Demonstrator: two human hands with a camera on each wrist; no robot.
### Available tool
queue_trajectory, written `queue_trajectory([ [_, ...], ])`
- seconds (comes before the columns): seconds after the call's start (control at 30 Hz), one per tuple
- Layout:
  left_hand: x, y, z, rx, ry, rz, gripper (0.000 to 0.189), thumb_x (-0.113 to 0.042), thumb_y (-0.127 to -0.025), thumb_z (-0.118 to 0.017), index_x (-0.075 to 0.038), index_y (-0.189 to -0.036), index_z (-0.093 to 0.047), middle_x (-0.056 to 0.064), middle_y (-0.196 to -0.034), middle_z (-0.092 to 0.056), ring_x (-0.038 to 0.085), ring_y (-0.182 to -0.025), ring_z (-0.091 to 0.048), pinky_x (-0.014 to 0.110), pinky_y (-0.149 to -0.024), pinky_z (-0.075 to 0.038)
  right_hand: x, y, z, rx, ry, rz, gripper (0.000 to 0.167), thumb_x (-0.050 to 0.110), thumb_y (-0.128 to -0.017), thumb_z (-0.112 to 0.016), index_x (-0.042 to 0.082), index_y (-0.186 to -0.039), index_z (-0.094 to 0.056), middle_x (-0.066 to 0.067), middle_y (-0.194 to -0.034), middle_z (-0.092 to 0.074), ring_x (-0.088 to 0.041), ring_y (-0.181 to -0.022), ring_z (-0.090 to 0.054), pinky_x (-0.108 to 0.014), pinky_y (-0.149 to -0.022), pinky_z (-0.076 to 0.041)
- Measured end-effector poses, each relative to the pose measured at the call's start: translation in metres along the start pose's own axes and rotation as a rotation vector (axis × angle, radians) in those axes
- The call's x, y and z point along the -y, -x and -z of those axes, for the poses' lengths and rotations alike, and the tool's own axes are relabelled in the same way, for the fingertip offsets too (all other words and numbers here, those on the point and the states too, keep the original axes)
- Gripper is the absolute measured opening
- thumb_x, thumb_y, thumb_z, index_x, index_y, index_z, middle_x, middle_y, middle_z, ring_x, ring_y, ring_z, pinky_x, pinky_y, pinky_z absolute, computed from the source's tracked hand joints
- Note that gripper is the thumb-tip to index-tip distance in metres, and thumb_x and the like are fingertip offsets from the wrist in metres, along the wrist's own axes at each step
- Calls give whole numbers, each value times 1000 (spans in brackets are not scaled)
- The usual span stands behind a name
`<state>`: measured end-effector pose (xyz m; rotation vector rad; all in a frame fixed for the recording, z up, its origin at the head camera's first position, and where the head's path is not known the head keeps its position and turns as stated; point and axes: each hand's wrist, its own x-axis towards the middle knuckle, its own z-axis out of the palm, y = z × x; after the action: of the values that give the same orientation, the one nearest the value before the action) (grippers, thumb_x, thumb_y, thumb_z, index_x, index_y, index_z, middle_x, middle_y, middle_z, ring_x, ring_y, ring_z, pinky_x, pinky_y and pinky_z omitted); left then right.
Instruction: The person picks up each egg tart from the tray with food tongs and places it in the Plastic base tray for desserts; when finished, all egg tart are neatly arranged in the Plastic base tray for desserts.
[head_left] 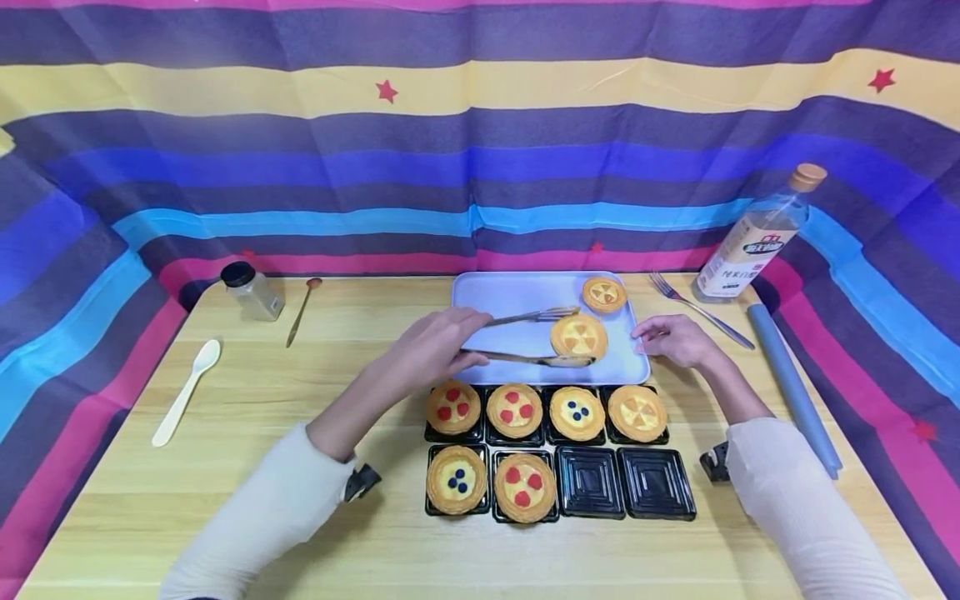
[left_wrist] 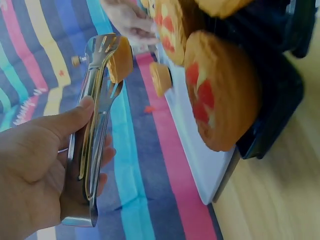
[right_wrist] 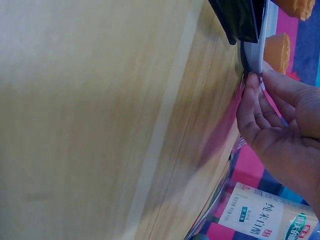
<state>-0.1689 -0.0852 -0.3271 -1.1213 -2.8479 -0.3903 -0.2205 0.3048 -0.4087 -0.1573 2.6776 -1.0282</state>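
Note:
My left hand (head_left: 429,353) grips metal serving tongs (left_wrist: 95,135), thumb on one arm and fingers on the other. Between the tong ends is a tart (head_left: 579,337) with a pale wedge pattern, over the lavender tray (head_left: 517,290). A similar tart (head_left: 604,294) sits at the tray's back right. At the tray's right edge my right hand (head_left: 672,340) pinches the rim between thumb and fingertips, as the right wrist view shows. Near the tray's front, black plastic trays carry several tarts, including a red-topped tart (head_left: 514,410) and a blueberry-topped tart (head_left: 577,413).
Two vacant black trays, one the front-right tray (head_left: 656,483), lie in the front row. A fork (head_left: 701,310), a labelled bottle (head_left: 753,237) and a grey-blue roll (head_left: 793,387) are at right. A jar (head_left: 253,292), a small spoon (head_left: 302,312) and a white spoon (head_left: 187,390) lie left.

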Motion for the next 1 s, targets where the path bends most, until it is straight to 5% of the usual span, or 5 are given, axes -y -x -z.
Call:
queue_trajectory([
  [0.33, -27, 44, -11, 35, 25, -202, 55, -32, -86, -69, -1, -128, -55, 11, -120, -65, 23, -111, -62, 37, -98, -51, 0, 0, 0, 9, 28, -7, 28, 10, -84, -68, -5, -107, -65, -14, -92, -66, -9, -75, -55, -19, -62, -47],
  [0.53, -40, 63, -18, 84, 12, -239, 55, -36, -85, -68, -7, -130, -54, 6, -124, -64, 19, -114, -59, 37, -96, -51, 0, -1, 1, 18, 45, -26, 28, 12, -85, -67, -3, -108, -65, -12, -93, -65, -11, -77, -55, -19, -64, -48],
  [0.8, -52, 66, -30, 158, -48, -240, 57, -39, -84, -68, -7, -130, -54, 4, -122, -63, 17, -112, -60, 31, -95, -52, 1, -1, 1, 14, 34, -20, 29, 13, -85, -69, -4, -108, -65, -15, -94, -66, -10, -76, -55, -19, -63, -48],
  [1.0, -56, 65, -36, 156, -101, -257, 52, -40, -84, -69, -10, -124, -57, 1, -115, -64, 14, -103, -61, 27, -89, -53, 2, 0, 1, 14, 24, -16, 30, 12, -85, -69, -5, -108, -64, -16, -95, -65, -10, -76, -54, -18, -62, -48],
])
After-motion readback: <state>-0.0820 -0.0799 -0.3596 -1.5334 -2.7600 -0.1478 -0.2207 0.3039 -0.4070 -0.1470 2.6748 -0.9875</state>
